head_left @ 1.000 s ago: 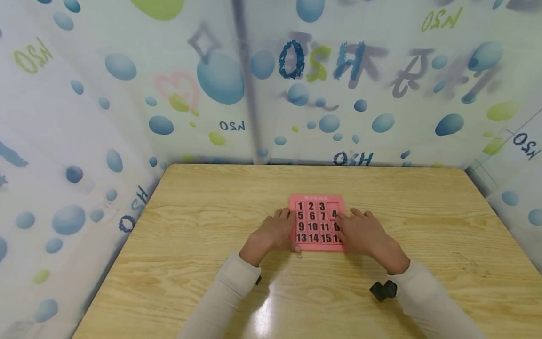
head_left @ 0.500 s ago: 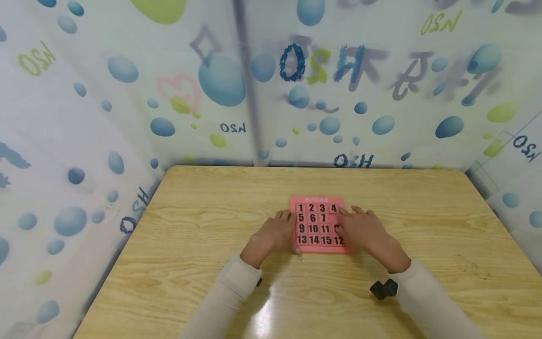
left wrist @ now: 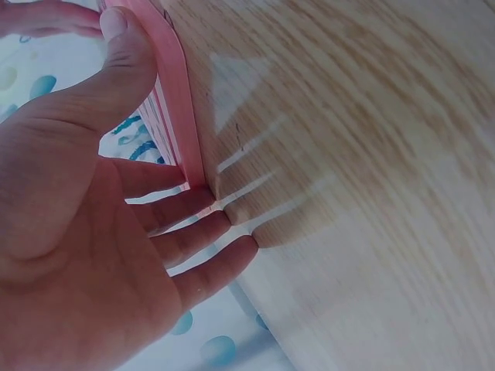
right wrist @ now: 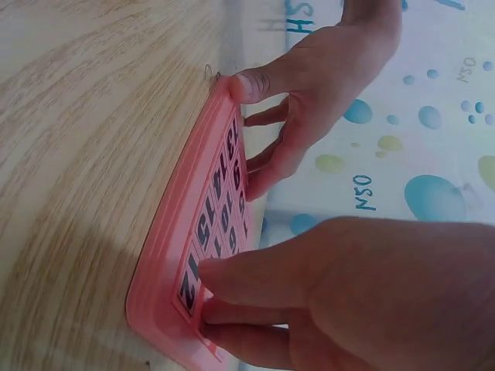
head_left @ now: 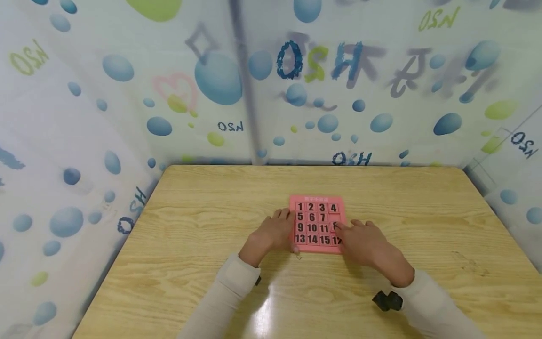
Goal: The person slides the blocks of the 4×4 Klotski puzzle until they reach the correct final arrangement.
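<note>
A pink number slide puzzle lies flat on the wooden table, its black-numbered tiles in rows. Tile 4 sits in the top right corner; below it is a gap. Tile 8 stands slightly higher than its row, partly hidden by a fingertip. My left hand rests along the puzzle's left side, thumb at the near corner, fingers fairly straight and spread in the left wrist view. My right hand touches the right column: its thumb is at tile 12, other fingertips farther up.
The wooden table surrounds the puzzle. Behind it and at the sides hang pale sheets printed with blue and green drops and lettering. A black device is strapped at the right wrist.
Tile 4 has slid up into the top right corner, leaving the gap below it. My right hand has since shifted nearer, and tile 8 has edged upward. The left hand stays put.
</note>
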### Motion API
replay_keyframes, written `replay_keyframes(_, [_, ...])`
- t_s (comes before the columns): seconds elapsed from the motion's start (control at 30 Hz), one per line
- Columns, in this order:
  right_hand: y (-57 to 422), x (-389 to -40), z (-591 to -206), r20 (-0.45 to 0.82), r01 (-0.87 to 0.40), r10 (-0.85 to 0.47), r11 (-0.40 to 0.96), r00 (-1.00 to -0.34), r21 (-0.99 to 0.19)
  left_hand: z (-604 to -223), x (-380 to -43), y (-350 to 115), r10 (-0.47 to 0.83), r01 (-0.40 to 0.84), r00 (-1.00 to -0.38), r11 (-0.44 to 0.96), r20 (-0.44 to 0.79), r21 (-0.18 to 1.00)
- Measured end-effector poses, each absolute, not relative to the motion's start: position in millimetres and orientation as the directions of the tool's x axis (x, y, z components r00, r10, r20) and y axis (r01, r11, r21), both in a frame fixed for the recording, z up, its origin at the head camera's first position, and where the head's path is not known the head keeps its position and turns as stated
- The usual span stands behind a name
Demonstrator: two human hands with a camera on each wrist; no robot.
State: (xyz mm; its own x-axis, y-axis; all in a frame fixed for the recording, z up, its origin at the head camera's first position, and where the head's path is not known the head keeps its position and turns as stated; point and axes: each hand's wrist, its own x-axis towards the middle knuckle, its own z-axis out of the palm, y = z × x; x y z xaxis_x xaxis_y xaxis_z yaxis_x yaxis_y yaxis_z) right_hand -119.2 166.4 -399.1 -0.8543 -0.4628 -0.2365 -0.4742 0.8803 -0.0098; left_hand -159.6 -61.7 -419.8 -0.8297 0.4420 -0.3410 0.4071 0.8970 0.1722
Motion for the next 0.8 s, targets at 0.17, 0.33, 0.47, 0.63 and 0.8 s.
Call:
replay_keyframes(0.17, [164.0,-129.5,-405.8,-0.185,-0.459,-0.444,0.888,-0.877,0.044,-420.3,-160.0,-61.5,0.439,0.4,-0.832,0.899,-0.339,0.18])
replay_keyframes(0.33, [164.5,-135.1,-407.9,-0.221,-0.437,-0.422,0.899,-0.879,0.022,-423.1,-159.9,-61.3,0.441,0.4,-0.832,0.897,-0.337,0.187])
replay_keyframes(0.47, [170.4,-126.4,-406.2,-0.248,-0.448,-0.439,0.894,-0.864,-0.022,-423.8,-159.6,-60.3,0.442,0.406,-0.83,0.897,-0.341,0.176])
replay_keyframes(0.63, [171.6,-108.9,-395.6,-0.255,-0.529,-0.519,0.848,-0.816,-0.033,-422.8,-160.4,-60.0,0.427,0.395,-0.835,0.904,-0.346,0.162])
replay_keyframes(0.8, [168.1,-101.3,-391.4,-0.29,-0.54,-0.526,0.841,-0.799,-0.036,-424.3,-160.5,-59.6,0.427,0.393,-0.838,0.904,-0.34,0.165])
